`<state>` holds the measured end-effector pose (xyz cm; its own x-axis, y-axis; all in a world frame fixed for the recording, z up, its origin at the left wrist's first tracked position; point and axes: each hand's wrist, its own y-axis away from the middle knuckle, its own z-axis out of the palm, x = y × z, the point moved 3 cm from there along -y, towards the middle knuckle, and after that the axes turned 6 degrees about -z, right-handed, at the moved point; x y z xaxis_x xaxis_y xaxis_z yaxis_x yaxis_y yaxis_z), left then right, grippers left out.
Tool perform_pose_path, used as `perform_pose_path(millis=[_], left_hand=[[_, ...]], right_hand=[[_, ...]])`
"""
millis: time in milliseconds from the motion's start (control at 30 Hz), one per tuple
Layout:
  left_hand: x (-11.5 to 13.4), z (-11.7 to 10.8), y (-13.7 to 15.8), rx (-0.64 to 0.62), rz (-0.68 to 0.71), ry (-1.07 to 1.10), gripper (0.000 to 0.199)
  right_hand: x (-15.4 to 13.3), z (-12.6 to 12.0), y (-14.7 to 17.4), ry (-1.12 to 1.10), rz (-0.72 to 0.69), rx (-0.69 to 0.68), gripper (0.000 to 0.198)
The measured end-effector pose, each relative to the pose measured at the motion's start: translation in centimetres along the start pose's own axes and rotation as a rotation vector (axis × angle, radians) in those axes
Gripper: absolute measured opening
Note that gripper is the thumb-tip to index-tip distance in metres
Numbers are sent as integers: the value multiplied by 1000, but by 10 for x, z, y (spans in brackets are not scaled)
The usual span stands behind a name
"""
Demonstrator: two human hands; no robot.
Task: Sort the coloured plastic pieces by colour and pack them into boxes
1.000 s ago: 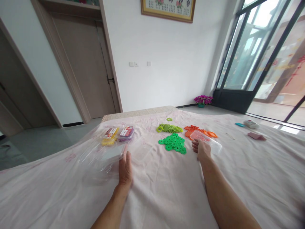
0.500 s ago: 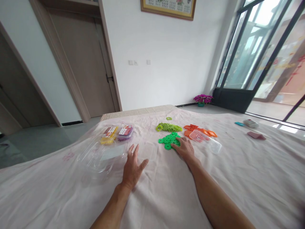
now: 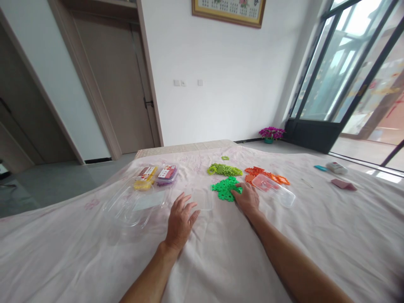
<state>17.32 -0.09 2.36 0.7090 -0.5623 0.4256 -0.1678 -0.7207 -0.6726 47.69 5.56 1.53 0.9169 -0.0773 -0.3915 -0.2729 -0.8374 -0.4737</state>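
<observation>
My right hand (image 3: 248, 198) is at the right edge of a pile of green flower-shaped plastic pieces (image 3: 225, 188), its thumb and fingers closed on the pieces there. My left hand (image 3: 180, 219) hovers low over the cloth with its fingers apart, holding nothing. Just beyond its fingertips lies a shallow clear plastic box (image 3: 205, 202). Light-green pieces (image 3: 225, 169) are heaped behind the green pile. Orange pieces (image 3: 265, 174) lie to the right, partly under a clear lid (image 3: 279, 194).
Left of my hands are a large clear plastic tray (image 3: 123, 212), a yellow pack (image 3: 145, 179) and a purple pack (image 3: 166, 174). A single light-green ring (image 3: 225, 158) lies farther back. At right are a folded pink piece (image 3: 344, 184) and a white packet (image 3: 337, 168).
My right fingers have drawn in more tightly at the green pile's edge. My left fingers have bent and shifted slightly right beside the clear box. The view has turned slightly.
</observation>
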Motion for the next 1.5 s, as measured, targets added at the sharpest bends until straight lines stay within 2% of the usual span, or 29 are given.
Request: perform_pose_path(millis=[133, 233, 367, 500, 567, 633, 733, 833, 933, 1067, 1300, 1500], left_hand=[[-2, 0, -1, -4, 10, 15, 18], [-4, 0, -2, 18, 8, 10, 16], [-3, 0, -3, -14, 45, -10, 18], [2, -1, -3, -37, 61, -13, 20], [3, -2, -3, -30, 51, 2, 21], [2, -2, -3, -35, 45, 16, 22], [0, -2, -4, -30, 36, 21, 22], [-1, -2, -4, -13, 18, 20, 21], [-1, -3, -4, -13, 10, 26, 21], [-1, -3, -3, -11, 21, 65, 21], [-1, -1, -2, 25, 57, 88, 17], [0, -3, -3, 28, 74, 80, 16]], right_hand=[[-8, -5, -4, -175, -4, -18, 21], [-26, -9, -11, -517, 54, -15, 18], [-77, -10, -13, -1003, 19, -53, 23], [-123, -2, -3, -1130, -111, -151, 24], [-129, 3, 0, -1099, -137, -163, 24], [-120, 7, -2, -968, -128, -122, 24], [-94, 7, -8, -535, -166, -30, 23], [-72, 7, -10, -104, -214, -28, 28], [-62, 12, -9, 111, -250, -73, 32], [-60, 22, -8, 198, -262, -140, 32], [-57, 26, -10, 129, -278, -174, 33], [-63, 22, -8, 96, -300, -172, 22]])
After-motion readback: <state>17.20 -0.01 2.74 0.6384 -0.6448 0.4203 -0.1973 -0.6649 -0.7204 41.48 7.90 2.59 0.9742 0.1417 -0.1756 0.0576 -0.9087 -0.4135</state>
